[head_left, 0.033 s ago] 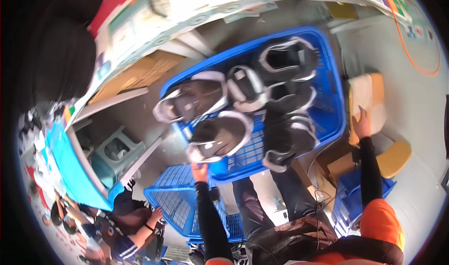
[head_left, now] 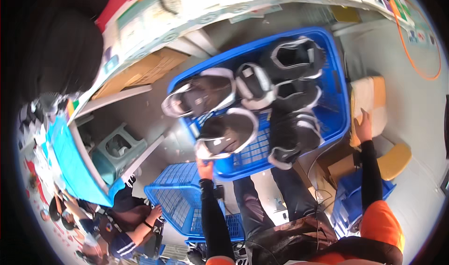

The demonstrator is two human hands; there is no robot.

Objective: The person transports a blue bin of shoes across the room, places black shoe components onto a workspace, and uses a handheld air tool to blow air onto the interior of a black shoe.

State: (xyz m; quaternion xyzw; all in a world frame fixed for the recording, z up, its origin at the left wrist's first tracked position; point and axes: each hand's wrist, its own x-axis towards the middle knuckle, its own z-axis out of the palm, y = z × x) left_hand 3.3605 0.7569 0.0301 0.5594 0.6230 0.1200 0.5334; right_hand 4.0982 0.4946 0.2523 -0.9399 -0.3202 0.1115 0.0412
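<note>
A large blue plastic basket holds several black-and-white shoes. A black shoe with a white sole lies at its near left side, and another shoe pokes past its left rim. My left hand is closed at the basket's near left corner, right below that near shoe's toe; part of its fingers is hidden there. My right hand is away from the basket, fingers apart, over a pale and tan box-like block. It holds nothing I can see.
A second blue basket stands at lower left, close to another person's hand. A grey-green stool is left of the shoes. The white worktable borders the far side. A yellow seat and blue bin lie right.
The basket of shoes and my left hand have shifted a little to the right. My right hand stays over the block, barely moved.
</note>
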